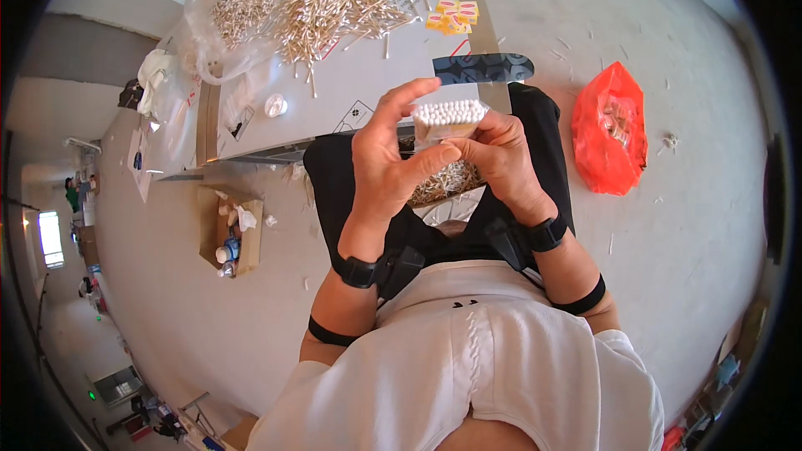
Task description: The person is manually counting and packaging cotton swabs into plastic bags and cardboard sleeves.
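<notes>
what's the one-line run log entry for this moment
right hand: holding swab pack; left hand: beside pack, grip unclear; pack: white tips showing; table: loose swabs

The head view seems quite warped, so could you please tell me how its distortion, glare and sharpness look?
Head view: strong fisheye bending, with black corners around the curved picture; head view: the window at far left glares almost white; head view: the pack of cotton swabs in front looks fairly crisp, whereas small things near the left rim are hard to make out.
</notes>
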Tool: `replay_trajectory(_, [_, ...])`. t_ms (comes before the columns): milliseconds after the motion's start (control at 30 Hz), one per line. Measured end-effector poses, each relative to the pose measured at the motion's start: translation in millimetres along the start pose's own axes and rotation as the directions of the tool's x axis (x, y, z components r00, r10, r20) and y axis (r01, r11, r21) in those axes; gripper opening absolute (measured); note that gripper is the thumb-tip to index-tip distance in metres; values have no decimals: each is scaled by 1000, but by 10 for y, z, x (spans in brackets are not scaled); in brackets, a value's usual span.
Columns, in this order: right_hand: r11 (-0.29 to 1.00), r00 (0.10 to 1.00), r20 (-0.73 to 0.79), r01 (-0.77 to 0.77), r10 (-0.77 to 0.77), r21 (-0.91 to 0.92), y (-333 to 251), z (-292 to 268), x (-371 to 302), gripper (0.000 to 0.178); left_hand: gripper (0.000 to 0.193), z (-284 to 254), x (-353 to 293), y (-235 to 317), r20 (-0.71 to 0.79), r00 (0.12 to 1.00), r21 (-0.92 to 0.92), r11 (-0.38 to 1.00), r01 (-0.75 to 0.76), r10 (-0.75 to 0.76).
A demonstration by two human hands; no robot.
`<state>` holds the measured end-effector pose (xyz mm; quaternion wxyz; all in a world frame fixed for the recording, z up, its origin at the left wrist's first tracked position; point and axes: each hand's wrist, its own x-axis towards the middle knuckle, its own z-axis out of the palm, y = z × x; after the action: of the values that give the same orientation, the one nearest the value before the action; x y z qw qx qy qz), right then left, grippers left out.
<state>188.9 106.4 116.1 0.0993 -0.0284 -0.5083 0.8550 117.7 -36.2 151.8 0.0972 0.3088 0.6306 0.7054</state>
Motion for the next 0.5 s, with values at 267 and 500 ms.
replay_trajectory(267, [997,995,59,77,-75,-23,18,4,5,14,36,119,24,-4,27,997,7,998,-68,68])
replay_trajectory(500, [992,997,11,79,-78,-100,53,17,2,15,31,125,45,-30,39,984,182,967,-178,174])
